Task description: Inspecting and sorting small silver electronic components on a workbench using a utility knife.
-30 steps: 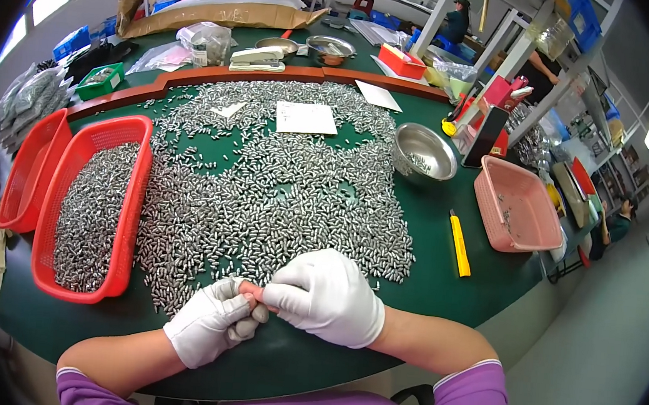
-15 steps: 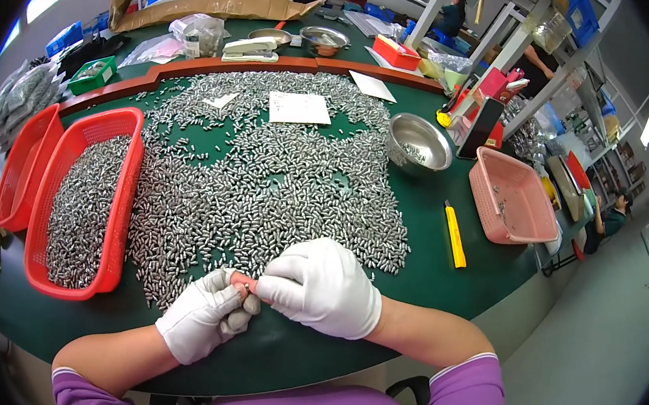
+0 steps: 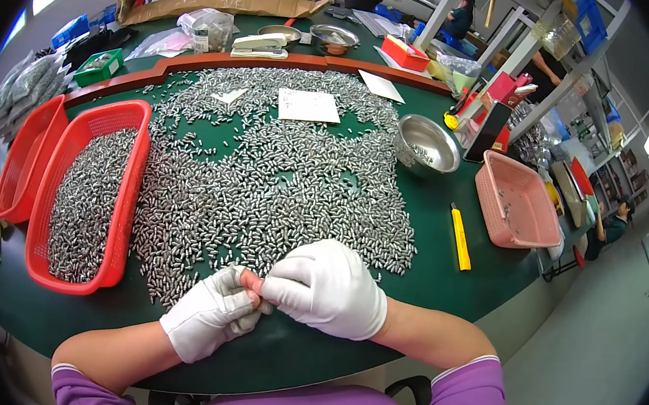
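Both my hands wear white gloves and meet over the near edge of the green table (image 3: 279, 364). My left hand (image 3: 215, 309) is closed, its bare thumb and fingertip showing beyond the glove. Against those fingertips, my right hand (image 3: 326, 287) pinches with curled fingers. Whatever sits between them is hidden; it is too small to make out. Just beyond my hands spreads a wide layer of small silvery metal pieces (image 3: 285, 207), short and rounded. More such metal pieces fill a long red plastic basket (image 3: 137, 186) on the left.
Right of the spread are a steel bowl (image 3: 445, 167) with a few pieces, a yellow utility knife (image 3: 460, 237) and a pink basket (image 3: 534, 236). Paper slips (image 3: 310, 107) lie on the pieces. A wooden rail (image 3: 198, 62) borders the back. Other people work farther off.
My hands stay together with only a slight shift of the fingers; the small part glimpsed at the fingertips before is now covered. The whole view has shifted slightly.
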{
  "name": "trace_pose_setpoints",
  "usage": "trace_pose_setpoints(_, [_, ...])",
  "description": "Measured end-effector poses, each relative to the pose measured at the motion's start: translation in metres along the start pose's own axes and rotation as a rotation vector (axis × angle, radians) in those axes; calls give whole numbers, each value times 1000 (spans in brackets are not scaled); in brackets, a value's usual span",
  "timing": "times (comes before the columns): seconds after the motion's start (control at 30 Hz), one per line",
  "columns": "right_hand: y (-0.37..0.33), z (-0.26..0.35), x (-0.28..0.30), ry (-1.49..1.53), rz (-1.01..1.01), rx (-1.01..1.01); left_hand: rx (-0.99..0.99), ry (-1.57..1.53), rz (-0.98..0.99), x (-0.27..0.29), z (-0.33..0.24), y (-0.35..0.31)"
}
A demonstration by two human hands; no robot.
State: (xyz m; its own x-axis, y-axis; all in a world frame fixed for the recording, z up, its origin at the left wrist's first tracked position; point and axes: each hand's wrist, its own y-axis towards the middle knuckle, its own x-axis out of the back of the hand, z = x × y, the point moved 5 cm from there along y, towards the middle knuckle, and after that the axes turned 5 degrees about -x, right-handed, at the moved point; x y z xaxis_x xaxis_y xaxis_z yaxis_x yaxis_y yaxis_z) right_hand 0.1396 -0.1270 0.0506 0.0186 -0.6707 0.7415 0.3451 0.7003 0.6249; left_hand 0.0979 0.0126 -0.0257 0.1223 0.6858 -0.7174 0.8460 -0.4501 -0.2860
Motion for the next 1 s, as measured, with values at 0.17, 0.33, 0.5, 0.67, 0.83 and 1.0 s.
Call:
trace_pose_setpoints(0.17, [3, 1, 2, -31, 76, -7, -1, 18, 0, 1, 1, 0])
trace_pose_setpoints(0.33, [3, 4, 4, 11, 69, -12, -14, 21, 8, 0, 2, -2])
trace_pose_setpoints(0.5, [0, 1, -1, 88, 59, -31, -32, 32, -21, 0, 4, -4])
trace_pose_setpoints(0.67, [2, -6, 4, 100, 45, -40, -54, 70, -54, -3, 0, -1])
trace_pose_setpoints(0.83, [1, -16, 5, 137, -30, -53, -36, 119, -61, 0, 0, -1])
trace_pose_setpoints(1.0, [1, -13, 2, 121, -78, -71, -29, 122, -94, -1, -2, -1])
